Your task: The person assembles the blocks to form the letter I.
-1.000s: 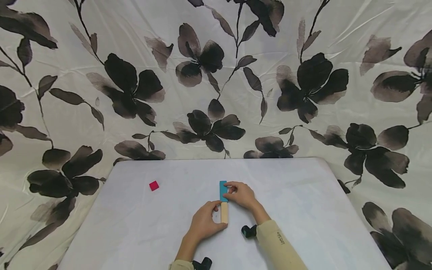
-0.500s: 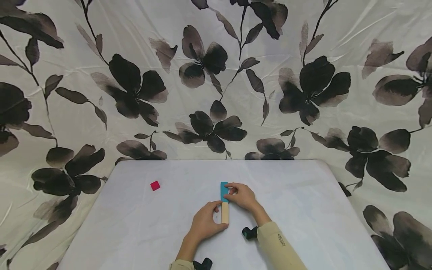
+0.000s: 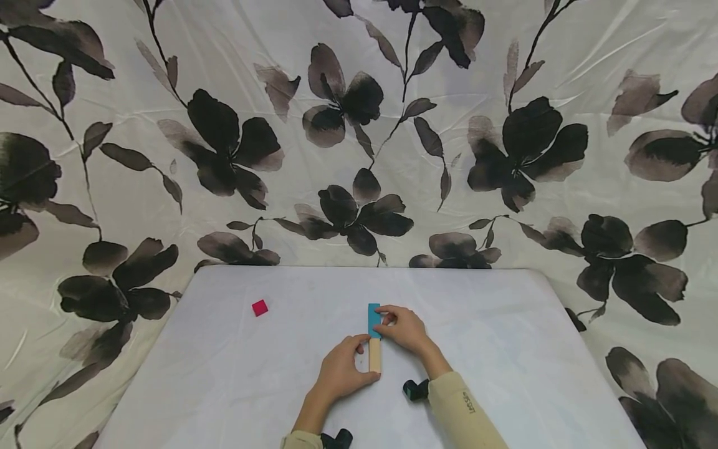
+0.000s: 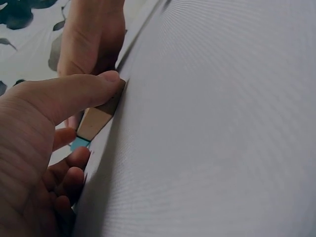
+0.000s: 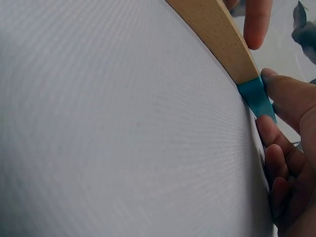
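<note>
A plain wooden block (image 3: 374,358) and a blue block (image 3: 373,319) lie end to end on the white table, making one line that runs away from me. My left hand (image 3: 338,369) holds the wooden block lengthwise, thumb at its near end and index finger by the joint. From the right, my right hand (image 3: 406,329) grips the blue block with thumb and index finger. In the right wrist view the wooden block (image 5: 217,37) meets the blue block (image 5: 256,94) end to end. The left wrist view shows only a small part of the blue block (image 4: 80,143), past the wood.
A small red block (image 3: 260,307) sits apart, toward the far left of the white table (image 3: 224,386). Behind the table's far edge hangs a floral cloth (image 3: 348,149). Dark wrist-worn devices (image 3: 415,390) sit near each sleeve cuff.
The head view has shifted slightly, so everything appears a little further right. Both hands and the two joined blocks hold their places on the table.
</note>
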The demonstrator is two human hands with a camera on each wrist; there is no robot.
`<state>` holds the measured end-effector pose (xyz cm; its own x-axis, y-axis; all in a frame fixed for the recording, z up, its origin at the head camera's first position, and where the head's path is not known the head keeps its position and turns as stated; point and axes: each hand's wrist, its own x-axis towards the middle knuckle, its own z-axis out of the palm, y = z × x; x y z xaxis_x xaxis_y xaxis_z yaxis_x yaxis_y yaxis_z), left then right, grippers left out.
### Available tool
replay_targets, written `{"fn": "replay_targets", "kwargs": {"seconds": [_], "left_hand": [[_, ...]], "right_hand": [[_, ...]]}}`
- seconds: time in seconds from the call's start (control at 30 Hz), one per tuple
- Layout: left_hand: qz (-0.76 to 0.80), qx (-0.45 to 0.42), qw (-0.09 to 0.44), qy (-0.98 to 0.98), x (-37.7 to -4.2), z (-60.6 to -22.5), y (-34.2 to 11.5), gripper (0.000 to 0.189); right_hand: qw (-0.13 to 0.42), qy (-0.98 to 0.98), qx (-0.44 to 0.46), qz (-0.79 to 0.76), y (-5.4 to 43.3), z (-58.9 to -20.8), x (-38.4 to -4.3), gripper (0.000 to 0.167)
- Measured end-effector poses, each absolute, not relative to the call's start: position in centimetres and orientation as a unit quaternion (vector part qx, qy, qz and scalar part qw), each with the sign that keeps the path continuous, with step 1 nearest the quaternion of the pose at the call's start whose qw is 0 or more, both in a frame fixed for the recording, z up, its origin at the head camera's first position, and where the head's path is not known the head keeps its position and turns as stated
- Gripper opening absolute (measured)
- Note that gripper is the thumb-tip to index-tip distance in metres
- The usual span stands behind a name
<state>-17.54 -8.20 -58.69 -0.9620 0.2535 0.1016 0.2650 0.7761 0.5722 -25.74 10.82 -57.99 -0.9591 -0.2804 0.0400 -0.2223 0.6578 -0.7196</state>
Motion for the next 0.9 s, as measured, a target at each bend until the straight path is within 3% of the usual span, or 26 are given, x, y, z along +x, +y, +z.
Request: {"fn": "replay_targets", "kwargs": {"seconds": [0.9], "left_hand": [[-0.315,-0.122,0.009,-0.941,-17.68,-58.73,-8.16,0.076]], "right_hand": [[0.047,0.902,-0.134,-0.408,10.83,-57.59,-26.01,0.043]]}}
